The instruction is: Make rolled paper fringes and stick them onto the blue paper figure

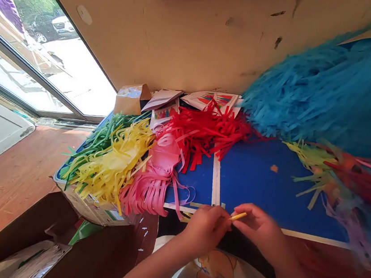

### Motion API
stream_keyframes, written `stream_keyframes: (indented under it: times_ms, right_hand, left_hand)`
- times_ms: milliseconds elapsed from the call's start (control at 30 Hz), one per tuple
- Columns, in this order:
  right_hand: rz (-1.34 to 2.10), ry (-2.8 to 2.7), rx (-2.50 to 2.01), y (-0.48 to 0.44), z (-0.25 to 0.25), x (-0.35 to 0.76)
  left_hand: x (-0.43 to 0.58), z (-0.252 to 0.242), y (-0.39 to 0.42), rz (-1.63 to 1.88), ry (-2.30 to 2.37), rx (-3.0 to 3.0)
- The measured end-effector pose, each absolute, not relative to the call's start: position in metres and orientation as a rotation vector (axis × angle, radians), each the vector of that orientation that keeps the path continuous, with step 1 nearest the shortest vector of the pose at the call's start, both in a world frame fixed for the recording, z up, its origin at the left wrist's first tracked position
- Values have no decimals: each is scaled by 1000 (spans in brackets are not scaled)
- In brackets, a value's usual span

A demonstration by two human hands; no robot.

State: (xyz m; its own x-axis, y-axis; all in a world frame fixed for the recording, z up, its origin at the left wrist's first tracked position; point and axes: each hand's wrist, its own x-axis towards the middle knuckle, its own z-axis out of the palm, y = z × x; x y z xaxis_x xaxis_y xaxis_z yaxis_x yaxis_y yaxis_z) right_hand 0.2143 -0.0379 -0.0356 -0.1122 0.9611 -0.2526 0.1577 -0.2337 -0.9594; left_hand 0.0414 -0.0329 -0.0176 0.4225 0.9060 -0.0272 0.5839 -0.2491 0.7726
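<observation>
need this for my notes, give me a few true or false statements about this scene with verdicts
1. A short yellow paper strip sits between the left hand and the right hand. True.
2. The left hand holds scissors. False: no scissors show; its fingers are at the yellow strip.
3. Pink paper strips lie beside yellow paper strips. True.
4. The blue paper fringe lies beside the window. False: the window is far left, the blue paper fringe right.
5. Red paper strips lie partly on a blue board. True.

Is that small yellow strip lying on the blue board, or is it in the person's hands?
In the hands: the small yellow strip sits between the left hand and right hand, above the blue board.
</observation>
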Motion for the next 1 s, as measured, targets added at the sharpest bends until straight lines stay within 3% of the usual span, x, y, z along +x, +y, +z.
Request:
stream_keyframes:
  times_ms: [400,600,1000]
  right_hand:
    - [1059,-1682,-1511,-41,-22,214]
    - [853,-1504,-1613,-42,-16,231]
    - [1098,-1096,-1442,-52,-12,229]
  left_hand:
    - [53,-20,-25,619,1162,2250]
    - [54,-24,-30,641,1189,2198]
    - [61,-22,-38,635,1177,2119]
